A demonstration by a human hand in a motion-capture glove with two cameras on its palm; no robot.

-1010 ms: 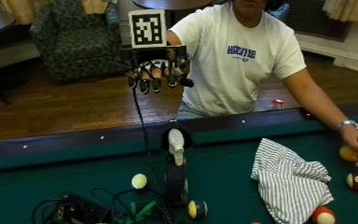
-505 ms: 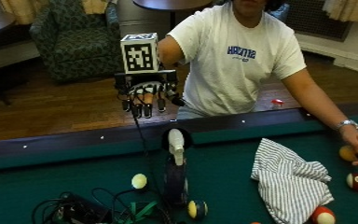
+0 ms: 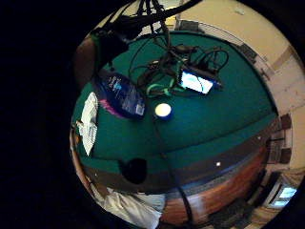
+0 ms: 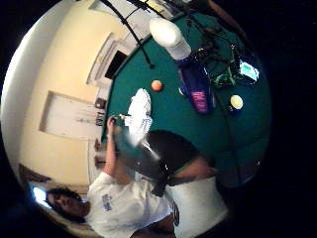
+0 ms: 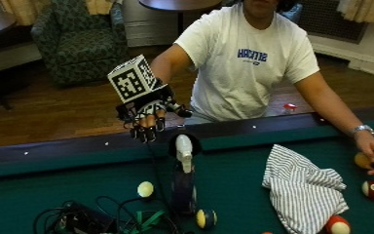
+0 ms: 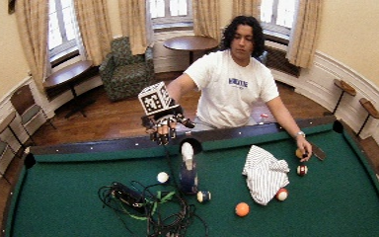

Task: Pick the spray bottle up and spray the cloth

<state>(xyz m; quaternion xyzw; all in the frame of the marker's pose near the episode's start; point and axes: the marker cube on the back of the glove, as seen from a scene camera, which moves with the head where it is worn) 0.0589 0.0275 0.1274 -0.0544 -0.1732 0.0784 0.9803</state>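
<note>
Reaching in with fingers hanging relaxed and empty, the right hand (image 5: pixel 149 116) should drop onto the neck of the upright spray bottle (image 5: pixel 184 178) standing on the desk (image 5: pixel 57 190), well left of the cloth (image 5: pixel 304 190).

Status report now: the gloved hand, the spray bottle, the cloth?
Gloved right hand above the rail, fingers hanging relaxed, holding nothing. Spray bottle upright on the felt, untouched. Striped cloth beside it, apart. Nothing between hand and bottle.

the spray bottle (image 5: pixel 183 181) stands upright on the green felt, dark blue body with a white trigger head on top. the cloth (image 5: pixel 302 189), white with thin dark stripes, lies crumpled on the felt well apart from the bottle.
</note>
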